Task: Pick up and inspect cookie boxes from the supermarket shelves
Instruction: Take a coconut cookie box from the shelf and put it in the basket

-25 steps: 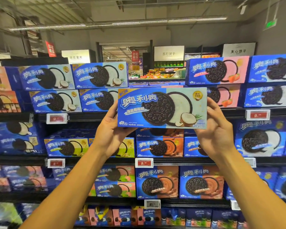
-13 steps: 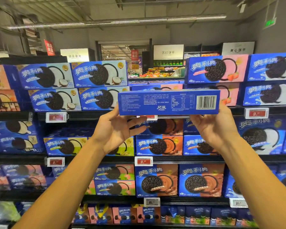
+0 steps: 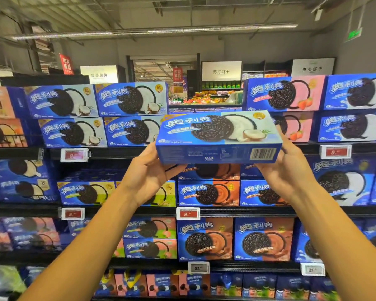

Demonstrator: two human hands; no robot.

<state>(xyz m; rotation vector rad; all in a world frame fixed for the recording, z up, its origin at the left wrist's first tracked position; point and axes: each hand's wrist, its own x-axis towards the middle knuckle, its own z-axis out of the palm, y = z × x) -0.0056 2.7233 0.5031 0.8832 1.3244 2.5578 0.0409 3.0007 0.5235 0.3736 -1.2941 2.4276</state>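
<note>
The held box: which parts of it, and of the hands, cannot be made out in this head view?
- Box: back and top faces turned away; small print on the side panel blurred, only the barcode is plain.
- Left hand: fingertips hidden behind the box's end.
- Right hand: fingertips hidden behind the other end.
- Price tag: digits after 9 too small.

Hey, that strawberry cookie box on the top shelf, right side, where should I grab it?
Probably grip the strawberry box by its short ends, coming straight from the front. It lies lengthwise, long face outward, stacked on another pink box, so lift it slightly first.
</note>
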